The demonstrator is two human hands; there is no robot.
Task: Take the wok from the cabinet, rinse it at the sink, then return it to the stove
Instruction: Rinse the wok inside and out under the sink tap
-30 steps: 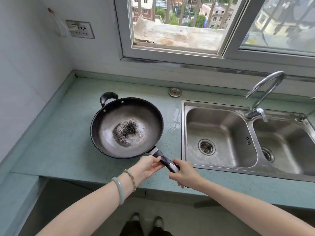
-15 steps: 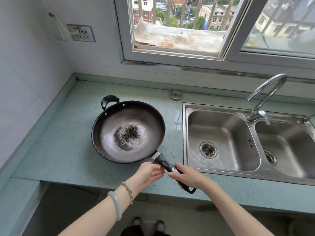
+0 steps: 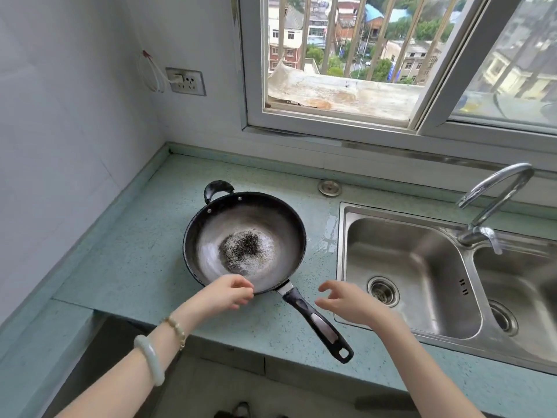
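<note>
A dark wok (image 3: 244,248) with a speckled, worn centre sits on the pale green countertop (image 3: 135,260), left of the sink (image 3: 422,251). Its long black handle (image 3: 319,324) points toward me past the counter's front edge, and nothing holds it. My left hand (image 3: 229,294) hovers at the wok's near rim with loosely curled fingers and holds nothing. My right hand (image 3: 349,303) is just right of the handle, fingers spread and apart from it, over the sink's front left corner.
The steel double sink has a curved faucet (image 3: 494,203) at its back between the basins. A round metal cap (image 3: 330,187) lies behind the wok. A wall socket (image 3: 185,81) with a white cable is at the left. An open window spans the back wall.
Both hands have let go of the wok handle and moved apart, the left toward the rim and the right toward the sink. The wok now rests on the counter by itself.
</note>
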